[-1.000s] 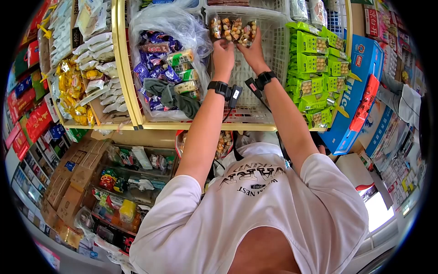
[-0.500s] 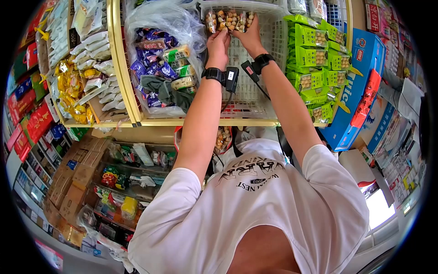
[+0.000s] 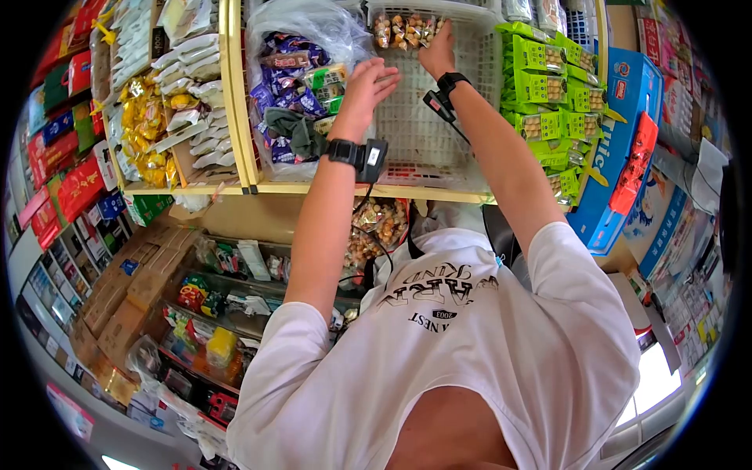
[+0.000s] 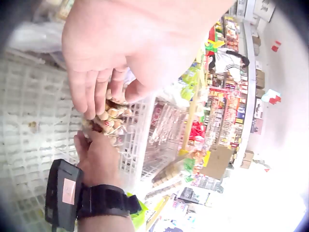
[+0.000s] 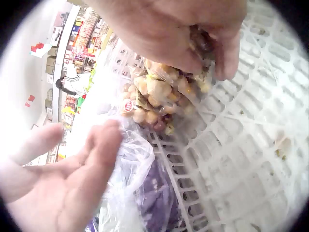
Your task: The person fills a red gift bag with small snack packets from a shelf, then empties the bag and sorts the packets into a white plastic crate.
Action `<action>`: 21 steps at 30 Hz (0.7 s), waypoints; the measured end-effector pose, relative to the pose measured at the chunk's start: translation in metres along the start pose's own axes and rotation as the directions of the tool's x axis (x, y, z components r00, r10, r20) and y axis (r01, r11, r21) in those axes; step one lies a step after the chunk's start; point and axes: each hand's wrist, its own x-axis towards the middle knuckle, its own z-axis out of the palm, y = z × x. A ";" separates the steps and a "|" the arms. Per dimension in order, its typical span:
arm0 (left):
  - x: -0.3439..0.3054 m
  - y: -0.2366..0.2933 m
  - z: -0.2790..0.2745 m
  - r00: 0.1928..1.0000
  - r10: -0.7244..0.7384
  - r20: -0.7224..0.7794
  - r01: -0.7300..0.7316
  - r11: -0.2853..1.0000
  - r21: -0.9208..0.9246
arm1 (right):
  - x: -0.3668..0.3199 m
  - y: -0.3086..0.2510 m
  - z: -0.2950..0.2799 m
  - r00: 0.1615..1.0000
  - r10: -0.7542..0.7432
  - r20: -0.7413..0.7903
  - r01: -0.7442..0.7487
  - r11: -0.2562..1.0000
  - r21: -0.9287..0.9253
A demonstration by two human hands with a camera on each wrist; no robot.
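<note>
Several small clear packets of round, light-brown nut-like snacks (image 3: 407,33) stand in a row at the far end of a white plastic basket (image 3: 427,145). My right hand (image 3: 439,58) is at the right end of this row. In the right wrist view, its thumb and fingers pinch the end packet (image 5: 205,46), which they partly cover. My left hand (image 3: 364,88) is off the packets, over the basket's left edge, with fingers extended and nothing held. In the right wrist view, the left hand (image 5: 63,179) shows spread thumb and fingers.
Left of the basket lies a clear plastic bag (image 3: 309,27) with purple-wrapped snacks (image 3: 286,78) and a dark cloth (image 3: 294,131). Green snack packets (image 3: 542,88) fill the right side, beside a blue box (image 3: 627,149). A wooden shelf edge (image 3: 329,189) runs along the near side.
My left hand has let go of the packet row and drawn back to the left, its fingers straightening. The right hand stays at the row's right end. The head view has shifted slightly.
</note>
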 end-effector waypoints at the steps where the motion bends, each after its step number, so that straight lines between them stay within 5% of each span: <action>1: -0.010 0.005 -0.004 0.999 0.019 0.047 -0.021 0.999 0.044 | 0.002 0.004 -0.005 0.999 0.027 0.033 -0.026 0.999 -0.034; 5: -0.067 0.015 -0.044 0.989 0.110 0.096 -0.116 0.991 0.060 | -0.003 -0.003 -0.012 0.997 -0.064 0.049 0.070 0.991 -0.115; 8: -0.105 0.010 -0.075 0.989 0.137 0.047 -0.140 0.988 0.070 | 0.010 0.011 0.001 0.994 -0.052 0.094 0.083 0.928 -0.363; 10: -0.126 -0.001 -0.094 0.989 0.148 -0.009 -0.147 0.986 0.074 | 0.043 0.064 0.043 0.853 -0.519 0.057 0.386 0.553 -0.739; 11: -0.129 -0.005 -0.103 0.990 0.129 -0.050 -0.125 0.989 0.077 | 0.036 0.049 0.030 0.853 -0.519 0.056 0.385 0.552 -0.739; 13: -0.148 -0.014 -0.123 0.985 0.099 -0.141 -0.087 0.992 0.090 | 0.004 -0.005 -0.004 0.986 -0.023 0.162 0.077 0.940 -0.334; 20: -0.200 -0.012 -0.157 0.975 0.139 -0.175 -0.096 0.967 0.234 | 0.032 0.044 -0.011 0.967 -0.214 0.137 0.236 0.956 -0.175; 21: -0.205 -0.011 -0.166 0.963 0.191 -0.190 -0.124 0.940 0.317 | 0.024 0.043 -0.019 0.987 -0.098 0.131 0.128 0.960 -0.249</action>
